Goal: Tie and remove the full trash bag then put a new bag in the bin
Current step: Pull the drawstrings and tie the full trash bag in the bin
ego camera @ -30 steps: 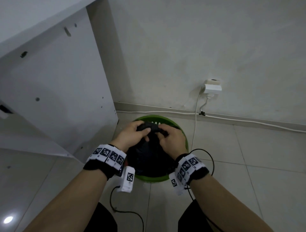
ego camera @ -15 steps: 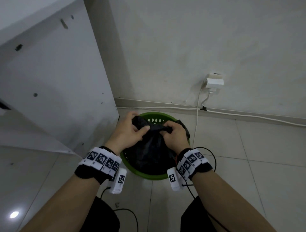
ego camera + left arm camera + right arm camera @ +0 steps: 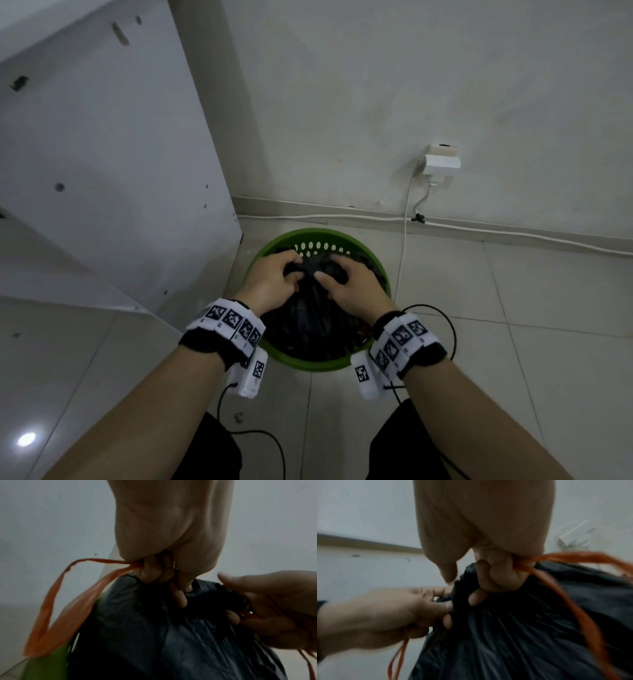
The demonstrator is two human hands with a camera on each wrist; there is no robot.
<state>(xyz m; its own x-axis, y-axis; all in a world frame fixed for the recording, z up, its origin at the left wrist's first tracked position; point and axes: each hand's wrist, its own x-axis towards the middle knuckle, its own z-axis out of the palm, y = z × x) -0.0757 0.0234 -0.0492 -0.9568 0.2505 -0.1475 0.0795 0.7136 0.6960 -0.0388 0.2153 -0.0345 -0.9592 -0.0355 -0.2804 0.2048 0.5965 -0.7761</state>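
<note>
At nine o'clock of the gathered neck, the left hand (image 3: pixel 274 279) has its fingers curled tight round an orange drawstring loop (image 3: pixel 56 609) and bunched black plastic. At three o'clock the right hand (image 3: pixel 349 282) grips the other loop (image 3: pixel 573 588) likewise, likely so both strings can cinch the mouth for knotting. The trash bag (image 3: pixel 315 325) sits inside the green bin (image 3: pixel 308 363), long axis upright, neck pointing up
</note>
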